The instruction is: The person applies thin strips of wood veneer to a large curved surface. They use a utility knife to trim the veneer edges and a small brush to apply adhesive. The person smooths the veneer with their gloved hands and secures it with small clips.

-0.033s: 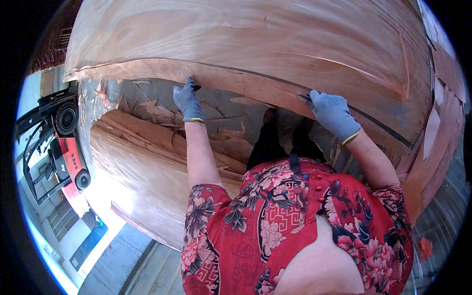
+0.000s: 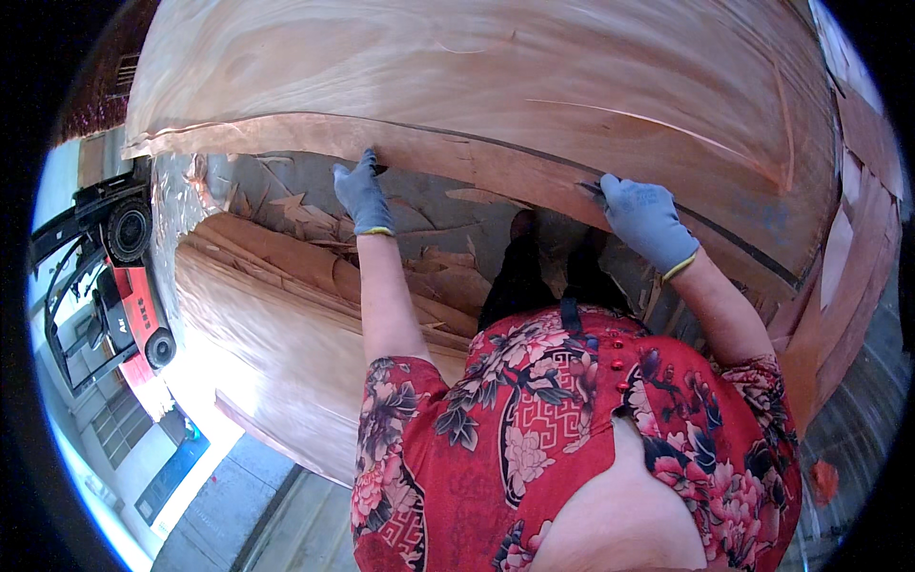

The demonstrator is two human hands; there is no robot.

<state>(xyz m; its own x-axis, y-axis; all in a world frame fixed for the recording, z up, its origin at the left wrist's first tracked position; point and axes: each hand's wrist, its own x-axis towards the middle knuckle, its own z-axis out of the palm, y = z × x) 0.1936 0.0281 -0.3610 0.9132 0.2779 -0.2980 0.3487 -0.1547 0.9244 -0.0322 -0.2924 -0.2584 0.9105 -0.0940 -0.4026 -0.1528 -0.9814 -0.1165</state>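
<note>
A large wood veneer sheet [image 2: 410,62] covers the far side of the view. Along its near edge runs a narrow veneer strip [image 2: 429,150], set off by a dark line over much of its length. My left hand [image 2: 362,202], in a grey-blue glove, grips the strip's near edge, with a fingertip on top and the other fingers partly hidden. My right hand [image 2: 648,221], gloved alike, is closed around a small dark pointed tool that looks like a knife [image 2: 592,189]. Its tip lies over the strip; its handle is hidden in the fist.
Behind my left forearm lies a second veneer stack [image 2: 276,324]. Torn veneer scraps [image 2: 295,210] litter the floor between the stacks, near my feet. More veneer pieces [image 2: 843,257] hang or lean at the right. A red forklift [image 2: 133,300] stands at the far left.
</note>
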